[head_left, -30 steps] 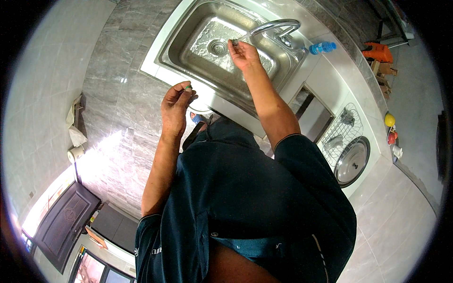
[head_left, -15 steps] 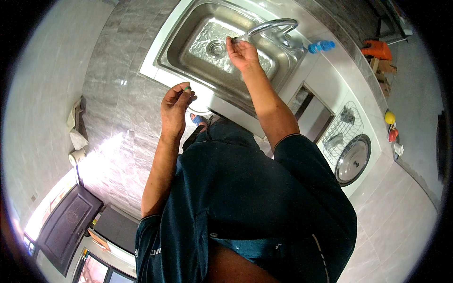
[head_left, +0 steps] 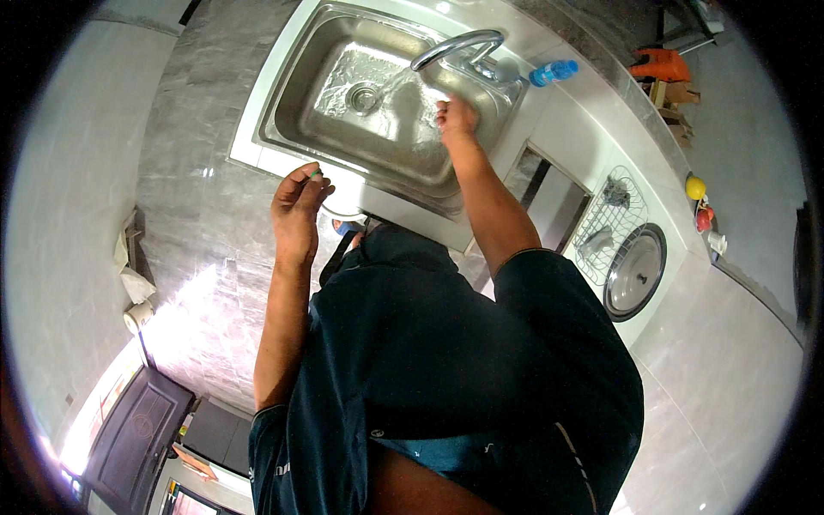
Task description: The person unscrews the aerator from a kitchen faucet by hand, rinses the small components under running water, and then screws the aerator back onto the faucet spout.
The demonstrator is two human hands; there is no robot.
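Water runs from the curved chrome faucet [head_left: 459, 45] into the stainless steel sink [head_left: 292, 112], where a wet sheen surrounds the round drain [head_left: 363, 99]. Over the sink's right side, below the spout and out of the stream, is my right hand [head_left: 457, 118]. Its fingers are curled in and slightly blurred; what they hold, if anything, is hidden. My left hand [head_left: 294, 210] is raised in front of the sink's near left edge. Its thumb and fingers pinch a small green thing [head_left: 317, 174], of which only a bit shows.
A blue-labelled plastic bottle [head_left: 554, 73] lies on the counter beside the faucet. Farther right are a rectangular counter cut-out [head_left: 549, 193], a wire rack [head_left: 611, 215] and a round glass lid [head_left: 635, 273]. Yellow [head_left: 695, 188] and red [head_left: 705, 219] objects sit along the right ledge.
My right hand has left the water stream, moved toward me and curled its fingers. My left hand keeps its pinch. The whole view has shifted a little.
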